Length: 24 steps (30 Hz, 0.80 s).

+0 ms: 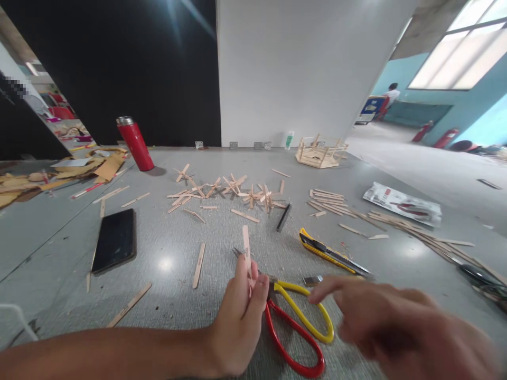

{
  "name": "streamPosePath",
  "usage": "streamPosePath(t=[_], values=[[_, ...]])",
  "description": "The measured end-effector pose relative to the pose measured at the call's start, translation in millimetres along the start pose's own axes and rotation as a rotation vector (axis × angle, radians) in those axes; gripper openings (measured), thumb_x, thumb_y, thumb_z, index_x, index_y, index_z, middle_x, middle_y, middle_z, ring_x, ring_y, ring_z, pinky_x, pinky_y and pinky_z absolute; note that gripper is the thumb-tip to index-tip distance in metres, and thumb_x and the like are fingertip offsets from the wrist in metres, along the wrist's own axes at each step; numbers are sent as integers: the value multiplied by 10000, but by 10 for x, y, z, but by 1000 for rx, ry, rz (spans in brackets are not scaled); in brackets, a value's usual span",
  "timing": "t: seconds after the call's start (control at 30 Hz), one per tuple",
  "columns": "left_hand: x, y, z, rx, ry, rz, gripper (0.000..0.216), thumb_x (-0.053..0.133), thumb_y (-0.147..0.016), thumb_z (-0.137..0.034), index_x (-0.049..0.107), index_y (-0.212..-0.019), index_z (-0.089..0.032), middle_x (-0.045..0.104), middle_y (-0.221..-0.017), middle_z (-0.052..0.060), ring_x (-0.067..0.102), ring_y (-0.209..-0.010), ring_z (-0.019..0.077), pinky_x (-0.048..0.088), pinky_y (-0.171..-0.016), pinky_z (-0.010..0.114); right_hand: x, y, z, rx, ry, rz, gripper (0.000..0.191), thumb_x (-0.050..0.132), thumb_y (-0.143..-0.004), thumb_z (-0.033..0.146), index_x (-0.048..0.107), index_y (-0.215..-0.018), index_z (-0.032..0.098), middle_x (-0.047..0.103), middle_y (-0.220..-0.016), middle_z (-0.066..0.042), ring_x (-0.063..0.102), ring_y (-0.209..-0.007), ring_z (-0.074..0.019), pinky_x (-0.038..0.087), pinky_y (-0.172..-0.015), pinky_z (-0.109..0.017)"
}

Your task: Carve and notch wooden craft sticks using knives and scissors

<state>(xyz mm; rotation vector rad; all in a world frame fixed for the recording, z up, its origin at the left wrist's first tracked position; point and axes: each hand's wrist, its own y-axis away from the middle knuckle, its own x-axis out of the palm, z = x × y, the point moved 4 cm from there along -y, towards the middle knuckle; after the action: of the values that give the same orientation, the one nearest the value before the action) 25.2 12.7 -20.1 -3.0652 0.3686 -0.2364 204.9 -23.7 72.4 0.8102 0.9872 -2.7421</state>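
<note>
My left hand (240,316) is closed in a pinch on a wooden craft stick (246,245) that points up and away from me. Just right of it lie scissors (301,327) with one yellow and one red handle loop, blades under the stick. My right hand (380,316) is blurred by motion; its index finger stretches out toward the scissors' yellow loop and a small metal piece (313,280). It holds nothing that I can see. A yellow utility knife (330,254) lies beyond the scissors.
Loose sticks and glued stick crosses (233,192) litter the grey surface. A black phone (114,240) lies left, a red flask (135,143) behind it, cardboard scraps (79,171) far left. A stick frame (320,152), a printed packet (402,203), a black pen (283,217).
</note>
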Motion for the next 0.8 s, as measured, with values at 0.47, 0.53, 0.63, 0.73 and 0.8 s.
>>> streamPosePath(t=[0.47,0.53,0.63,0.73,0.8], values=[[6,11,-25,2,-64,12,396,407,-1045,-622,387,-916,-247,305,-700,-76,278,-557,105,269,-508,241,289,-108,-401,-146,188,128,436,347,-1109,306,653,-827,175,635,-640,-37,590,-541,-147,462,-553,-271],[3,7,16,10,-58,16,384,396,-1049,-620,389,-950,-249,295,-682,-82,269,-540,103,257,-496,242,303,-114,-389,-158,203,133,426,342,-1111,291,645,-834,176,639,-649,-39,602,-555,-148,471,-566,-268],[1,-8,56,62,-21,30,367,404,-1052,-610,393,-982,-249,258,-665,-90,241,-526,102,238,-489,245,308,-113,-380,-176,218,143,396,344,-1108,261,635,-852,181,634,-641,-29,599,-546,-146,470,-567,-266],[4,-17,76,92,-21,53,344,420,-1061,-576,400,-972,-245,253,-668,-89,250,-531,99,239,-493,243,302,-114,-377,-193,232,155,382,336,-1102,233,630,-862,184,630,-631,-22,594,-531,-146,463,-557,-266],[1,-18,86,95,-40,43,336,425,-1065,-564,408,-975,-240,276,-674,-85,266,-538,98,241,-494,241,297,-122,-373,-200,241,162,382,329,-1100,223,624,-860,186,626,-626,-19,590,-526,-148,460,-554,-268]])
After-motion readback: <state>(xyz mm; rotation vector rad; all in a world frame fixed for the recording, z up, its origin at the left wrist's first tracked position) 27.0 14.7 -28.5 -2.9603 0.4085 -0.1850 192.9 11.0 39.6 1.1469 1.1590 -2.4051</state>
